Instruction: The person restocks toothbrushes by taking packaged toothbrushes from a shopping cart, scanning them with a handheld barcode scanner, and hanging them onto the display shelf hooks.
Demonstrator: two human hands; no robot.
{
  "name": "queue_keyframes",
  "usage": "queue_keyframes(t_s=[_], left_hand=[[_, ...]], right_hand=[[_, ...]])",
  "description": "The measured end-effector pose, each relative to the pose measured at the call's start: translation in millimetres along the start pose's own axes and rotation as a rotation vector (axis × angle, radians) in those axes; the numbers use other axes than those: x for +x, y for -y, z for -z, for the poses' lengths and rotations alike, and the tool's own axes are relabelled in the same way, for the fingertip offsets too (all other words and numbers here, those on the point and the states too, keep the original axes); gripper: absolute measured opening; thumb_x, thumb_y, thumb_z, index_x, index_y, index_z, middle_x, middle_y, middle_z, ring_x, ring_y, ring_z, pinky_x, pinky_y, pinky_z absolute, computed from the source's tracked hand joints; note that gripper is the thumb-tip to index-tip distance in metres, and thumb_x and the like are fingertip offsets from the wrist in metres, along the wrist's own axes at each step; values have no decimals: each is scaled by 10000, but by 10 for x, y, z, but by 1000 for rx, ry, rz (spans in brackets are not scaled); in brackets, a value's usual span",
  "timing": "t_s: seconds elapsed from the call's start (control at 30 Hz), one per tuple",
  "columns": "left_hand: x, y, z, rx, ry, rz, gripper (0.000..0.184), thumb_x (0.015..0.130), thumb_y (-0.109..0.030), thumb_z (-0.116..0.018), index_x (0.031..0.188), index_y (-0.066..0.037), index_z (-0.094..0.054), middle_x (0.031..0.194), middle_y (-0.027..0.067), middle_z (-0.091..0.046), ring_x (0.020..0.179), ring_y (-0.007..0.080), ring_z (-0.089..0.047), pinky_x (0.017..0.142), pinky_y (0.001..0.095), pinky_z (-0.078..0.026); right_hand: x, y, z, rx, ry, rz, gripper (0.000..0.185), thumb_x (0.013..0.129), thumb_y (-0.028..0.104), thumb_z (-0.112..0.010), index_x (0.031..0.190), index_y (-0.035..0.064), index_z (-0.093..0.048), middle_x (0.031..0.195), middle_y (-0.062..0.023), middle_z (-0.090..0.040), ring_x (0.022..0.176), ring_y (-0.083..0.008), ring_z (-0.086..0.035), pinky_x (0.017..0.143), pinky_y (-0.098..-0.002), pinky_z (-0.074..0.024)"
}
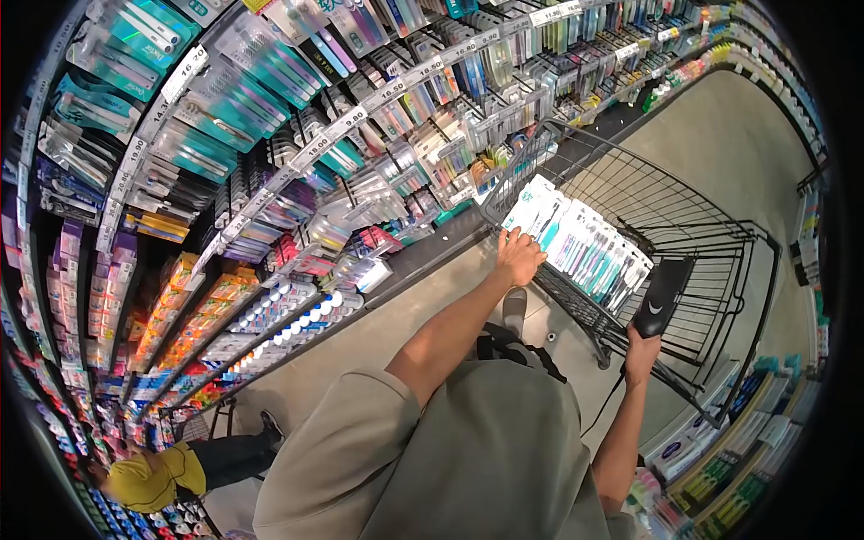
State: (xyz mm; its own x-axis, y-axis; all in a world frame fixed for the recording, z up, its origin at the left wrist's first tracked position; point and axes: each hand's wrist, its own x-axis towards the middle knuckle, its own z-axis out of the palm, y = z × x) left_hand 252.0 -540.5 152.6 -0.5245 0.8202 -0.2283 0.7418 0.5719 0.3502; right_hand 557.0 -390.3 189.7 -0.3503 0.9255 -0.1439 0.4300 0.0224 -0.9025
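My left hand reaches over the near rim of a black wire shopping cart, fingers spread at the end of a row of packaged toothbrushes. The packs stand close together in the cart, with white cards and coloured brushes showing. I cannot tell how firmly the fingertips press on them. On the cart's right side, my right hand is closed around the lower end of a black handheld device with a pale crescent mark. A thin dark cord hangs below this hand.
Shelves of hanging toothbrush packs with price strips run along the left and top. Oral-care boxes fill the lower left shelves. A person in a yellow top stands at lower left. More stocked shelves line the lower right.
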Motion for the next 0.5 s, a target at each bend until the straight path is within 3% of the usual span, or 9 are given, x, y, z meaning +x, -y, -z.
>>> queue_keyframes(t_s=[0.13,0.23,0.5], left_hand=[[-286,57,-83,-31,2,28,411,1010,-395,-424,1228,-130,-651,1336,145,-506,1413,377,-240,1167,600,-94],[-494,101,-110,-39,-1,34,434,1019,-417,-408,1231,-117,-640,1353,142,-495,1418,372,-246,1174,595,-91],[-1074,238,-194,-49,-14,29,431,1014,-425,-423,1197,-109,-653,1363,139,-494,1419,375,-252,1174,597,-97]], right_hand=[[-324,35,47,-33,-6,-70,242,821,147,-711,984,-22,-654,887,-73,-671,797,-180,-600,774,-330,-477],[-487,-29,68,-70,-5,6,289,813,161,-714,1018,-29,-643,925,-122,-689,847,-226,-639,811,-341,-483],[-1068,-48,68,-36,-5,2,290,808,143,-720,1028,-30,-640,937,-113,-692,845,-206,-639,811,-330,-484]])
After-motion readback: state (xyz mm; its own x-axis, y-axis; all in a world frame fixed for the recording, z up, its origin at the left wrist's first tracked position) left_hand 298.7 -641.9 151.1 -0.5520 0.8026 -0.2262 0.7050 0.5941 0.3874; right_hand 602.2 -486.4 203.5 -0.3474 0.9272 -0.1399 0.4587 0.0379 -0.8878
